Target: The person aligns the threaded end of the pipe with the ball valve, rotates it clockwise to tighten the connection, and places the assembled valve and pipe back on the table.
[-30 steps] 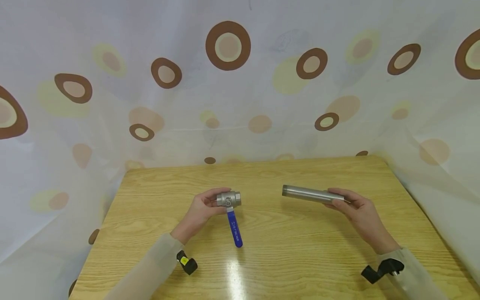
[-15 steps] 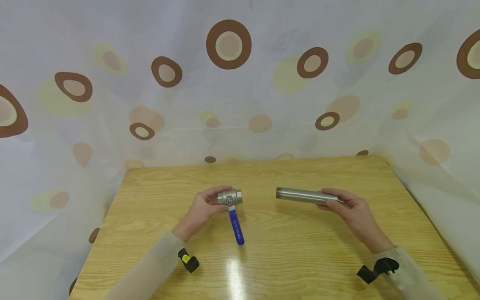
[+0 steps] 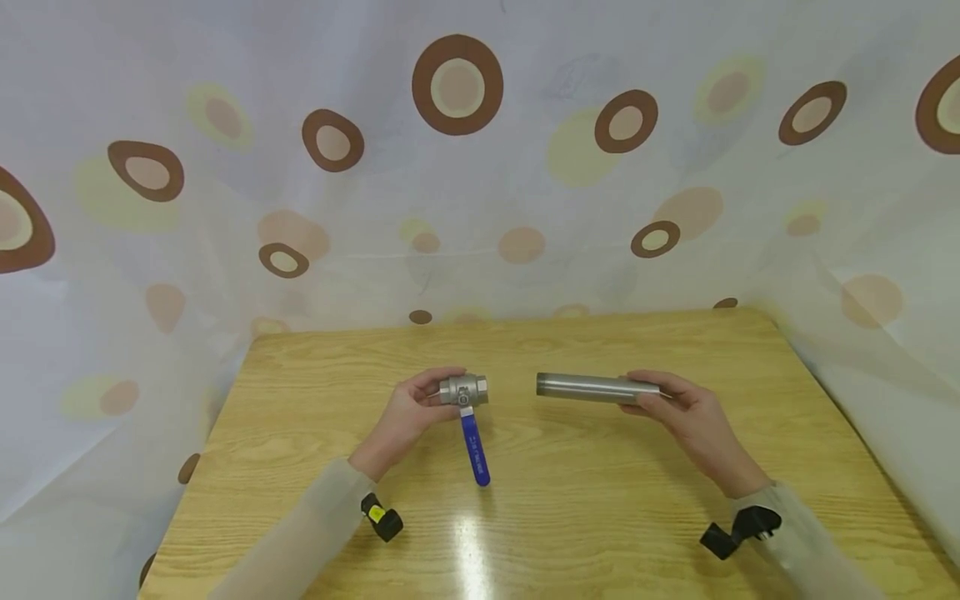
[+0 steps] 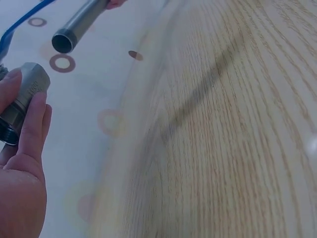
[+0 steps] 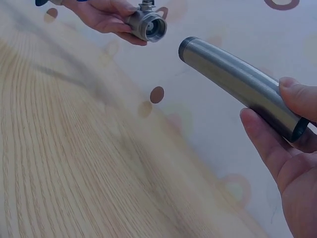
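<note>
My left hand [image 3: 402, 419] grips a metal ball valve [image 3: 465, 390] by its left end; the blue lever [image 3: 476, 450] points down toward the front. From the right, my right hand [image 3: 693, 423] pinches the near end of a steel pipe [image 3: 588, 387] between thumb and fingers. The pipe's threaded end faces the valve across a gap, and the two do not touch. In the right wrist view the open bore of the valve [image 5: 147, 26] shows, facing the pipe [image 5: 237, 79]. The left wrist view has the pipe's hollow end [image 4: 64, 40] beyond the valve [image 4: 30, 88].
Both parts are held above a wooden table [image 3: 570, 508]. A white curtain [image 3: 390, 200] with brown and yellow spots hangs behind the table and along its left and right sides. Each sleeve carries a small black wrist camera [image 3: 386, 521].
My right hand has moved left with the pipe, narrowing the gap to the valve. The left hand and valve have shifted slightly right and up. Both grips are the same.
</note>
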Motion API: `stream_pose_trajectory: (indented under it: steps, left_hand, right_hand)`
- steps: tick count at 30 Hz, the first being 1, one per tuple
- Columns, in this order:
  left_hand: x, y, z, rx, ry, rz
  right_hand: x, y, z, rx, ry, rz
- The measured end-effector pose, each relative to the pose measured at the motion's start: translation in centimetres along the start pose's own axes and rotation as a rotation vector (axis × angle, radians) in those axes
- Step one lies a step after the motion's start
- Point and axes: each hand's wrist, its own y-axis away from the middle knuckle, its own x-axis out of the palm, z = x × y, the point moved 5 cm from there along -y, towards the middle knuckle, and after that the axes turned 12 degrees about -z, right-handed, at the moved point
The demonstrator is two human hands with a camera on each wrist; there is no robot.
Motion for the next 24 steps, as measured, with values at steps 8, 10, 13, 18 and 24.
stream_pose_trajectory:
  steps: [8, 10, 13, 18, 24]
  left_hand:
    - [0.3, -0.1, -0.2, 0.001, -0.021, -0.005]
    - [0.4, -0.1, -0.2, 0.0, -0.019, -0.002]
    - [0.4, -0.1, -0.2, 0.0, -0.016, -0.003]
    - [0.8, -0.1, -0.3, 0.003, -0.016, -0.004]
    - [1.3, -0.2, -0.4, 0.008, -0.002, 0.001]
  right_hand:
    - [1.2, -0.5, 0.0, -0.021, -0.007, 0.009]
    - [1.3, -0.6, -0.1, -0.022, 0.009, 0.0]
    - [1.6, -0.8, -0.1, -0.029, 0.006, 0.008]
    - [2.0, -1.0, -0.2, -0.029, -0.009, 0.036]
    - [2.4, -1.2, -0.4, -0.024, 0.013, 0.038]
